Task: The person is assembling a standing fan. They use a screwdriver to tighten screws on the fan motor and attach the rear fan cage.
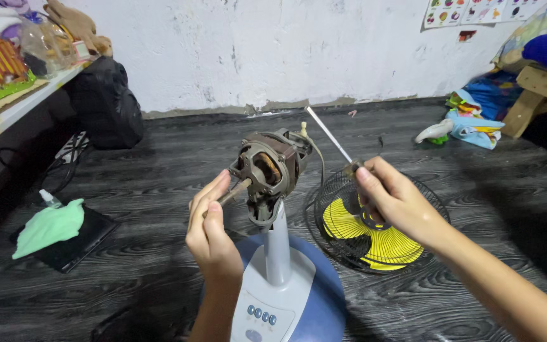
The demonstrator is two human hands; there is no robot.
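A bare fan motor [272,168] with copper windings sits atop a pale blue stand [277,247] rising from a round blue base [324,297] with buttons. My left hand [210,231] pinches the motor's protruding shaft [235,192] between thumb and fingers. My right hand [395,199] holds a screwdriver [330,136] by its handle, the metal shank pointing up and left toward the back of the motor, its tip apart from it. Behind my right hand a black wire fan guard [330,209] lies on the floor with a yellow blade [375,244] inside.
A green cloth [49,227] rests on a black pad at the left, with a small bottle [50,199] beside it. A black bag [106,104] stands under a shelf of toys [7,57]. Cloths and toys [470,120] lie far right near a wooden frame [539,88].
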